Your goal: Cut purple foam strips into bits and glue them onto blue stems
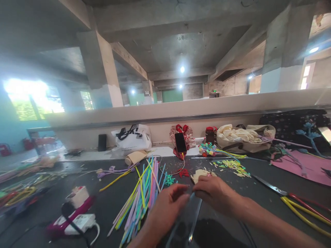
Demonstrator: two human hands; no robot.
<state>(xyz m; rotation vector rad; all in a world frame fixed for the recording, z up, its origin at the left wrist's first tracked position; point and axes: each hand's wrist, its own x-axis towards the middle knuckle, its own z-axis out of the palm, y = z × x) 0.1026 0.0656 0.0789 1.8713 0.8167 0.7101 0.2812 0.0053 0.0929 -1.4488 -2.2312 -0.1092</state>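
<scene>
My left hand (172, 203) is in the middle of the table, its fingers curled in a pinch, with the tips blurred. Close beside it, my right hand (216, 191) is closed, fingertips pressed together. Whatever either hand pinches is hidden or too small to make out. A thin, shiny strip (196, 220) runs downward below the right fingertips; its kind is unclear. Just beyond the right hand lies a cream-coloured crumpled piece (201, 175). To the left of my left hand is a loose bundle of pastel fuzzy craft stems (141, 196).
Large scissors (280, 193) with red and yellow handles lie at right. Short yellow-green pieces (234, 167) are scattered behind my right hand. A phone (180, 142) leans on a red patterned bag at the back. A magenta power strip (69, 217) with plugs is at left.
</scene>
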